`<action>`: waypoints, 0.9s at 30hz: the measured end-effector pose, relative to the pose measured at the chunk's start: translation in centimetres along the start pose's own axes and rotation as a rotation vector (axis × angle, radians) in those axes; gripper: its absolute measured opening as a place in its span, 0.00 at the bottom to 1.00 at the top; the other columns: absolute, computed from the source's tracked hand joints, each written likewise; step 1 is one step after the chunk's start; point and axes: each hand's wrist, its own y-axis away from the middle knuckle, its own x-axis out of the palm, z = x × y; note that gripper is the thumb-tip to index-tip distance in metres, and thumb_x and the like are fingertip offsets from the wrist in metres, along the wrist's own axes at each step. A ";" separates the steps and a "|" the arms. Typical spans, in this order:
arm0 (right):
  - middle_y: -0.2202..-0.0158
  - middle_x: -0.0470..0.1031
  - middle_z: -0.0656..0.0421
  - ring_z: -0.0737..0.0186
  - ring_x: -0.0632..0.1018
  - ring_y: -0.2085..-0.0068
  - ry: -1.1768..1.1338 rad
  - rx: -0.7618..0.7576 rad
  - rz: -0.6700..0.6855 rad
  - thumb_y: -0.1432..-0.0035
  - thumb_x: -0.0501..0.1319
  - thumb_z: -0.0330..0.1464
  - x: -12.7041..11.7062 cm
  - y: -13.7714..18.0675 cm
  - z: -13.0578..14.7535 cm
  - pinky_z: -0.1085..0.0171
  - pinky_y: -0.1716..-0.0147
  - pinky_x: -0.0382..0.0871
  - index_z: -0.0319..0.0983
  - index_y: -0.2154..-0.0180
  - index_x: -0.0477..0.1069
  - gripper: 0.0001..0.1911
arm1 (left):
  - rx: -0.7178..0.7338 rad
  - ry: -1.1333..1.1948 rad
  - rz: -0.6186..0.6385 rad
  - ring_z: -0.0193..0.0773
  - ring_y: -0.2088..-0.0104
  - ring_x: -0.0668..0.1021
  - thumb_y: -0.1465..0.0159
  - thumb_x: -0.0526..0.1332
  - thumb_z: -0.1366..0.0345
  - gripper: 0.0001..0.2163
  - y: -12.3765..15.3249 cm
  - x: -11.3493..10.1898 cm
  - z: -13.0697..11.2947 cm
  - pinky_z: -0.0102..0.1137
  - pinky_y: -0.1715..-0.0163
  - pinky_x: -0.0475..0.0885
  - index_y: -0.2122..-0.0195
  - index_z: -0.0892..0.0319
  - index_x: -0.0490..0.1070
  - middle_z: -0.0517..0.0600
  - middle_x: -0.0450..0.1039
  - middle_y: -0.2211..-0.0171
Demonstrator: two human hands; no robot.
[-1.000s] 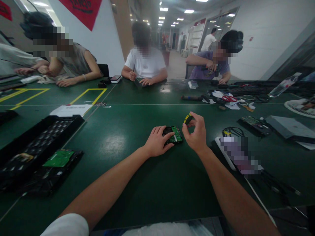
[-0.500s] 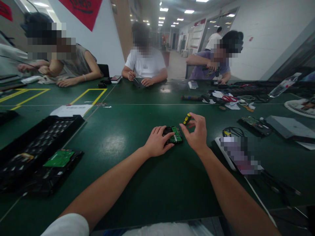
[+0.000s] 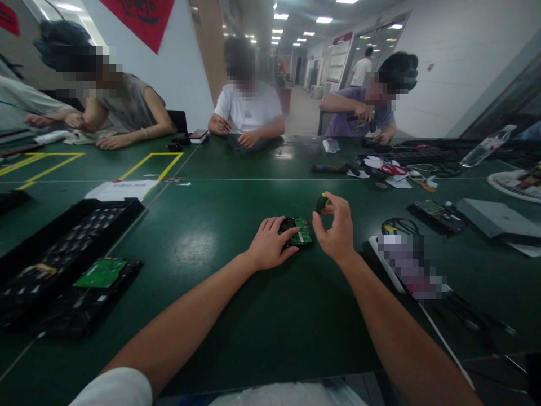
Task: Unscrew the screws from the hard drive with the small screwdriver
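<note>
A small hard drive (image 3: 303, 232) with a green circuit board lies on the green table in front of me. My left hand (image 3: 273, 242) holds it down, fingers across its left part and thumb along the near edge, hiding some of it. Just right of the drive and above the table, my right hand (image 3: 336, 225) pinches a short screwdriver (image 3: 321, 203) by its black and yellow handle, between thumb and fingertips. The screwdriver's handle is tilted, and I cannot make out its shaft or tip clearly.
At left stand a long black tray (image 3: 76, 248) and a black unit with a green board (image 3: 101, 273). To the right lie a phone (image 3: 409, 265) with cables, another drive (image 3: 437, 217) and a grey box (image 3: 501, 220). Several people sit across the table.
The screwdriver handle has turned in my right fingers, showing more black and less yellow. My right hand has shifted very slightly; my left hand and the hard drive stay put.
</note>
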 end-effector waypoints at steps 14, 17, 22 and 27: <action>0.40 0.69 0.47 0.53 0.80 0.51 0.000 0.006 -0.011 0.31 0.62 0.31 -0.2 -0.2 0.4 0.49 0.56 0.85 0.46 0.31 0.60 0.30 | 0.011 0.000 -0.003 0.63 0.32 0.65 0.28 0.60 0.44 0.28 0.1 0.0 0.1 0.61 0.33 0.61 0.31 0.49 0.70 0.62 0.62 0.31; 0.41 0.69 0.48 0.53 0.80 0.53 -0.004 0.014 -0.033 0.33 0.66 0.33 -0.2 -0.2 0.4 0.51 0.59 0.86 0.47 0.32 0.62 0.30 | 0.008 -0.008 0.001 0.63 0.31 0.65 0.28 0.60 0.44 0.28 0.0 0.0 0.1 0.60 0.33 0.61 0.31 0.49 0.70 0.62 0.61 0.31; 0.40 0.69 0.47 0.52 0.79 0.49 -0.006 -0.024 -0.019 0.31 0.62 0.30 -0.3 -0.3 0.5 0.50 0.55 0.85 0.46 0.31 0.61 0.30 | 0.014 -0.021 0.002 0.63 0.32 0.65 0.28 0.59 0.44 0.28 0.0 0.0 0.0 0.60 0.33 0.61 0.31 0.49 0.70 0.63 0.61 0.31; 0.44 0.70 0.49 0.53 0.79 0.54 0.007 -0.011 -0.067 0.33 0.67 0.32 -0.3 -0.3 0.4 0.52 0.61 0.85 0.45 0.35 0.63 0.29 | 0.012 -0.037 0.006 0.64 0.32 0.65 0.28 0.59 0.43 0.28 0.0 0.1 0.0 0.60 0.33 0.62 0.31 0.49 0.70 0.63 0.61 0.32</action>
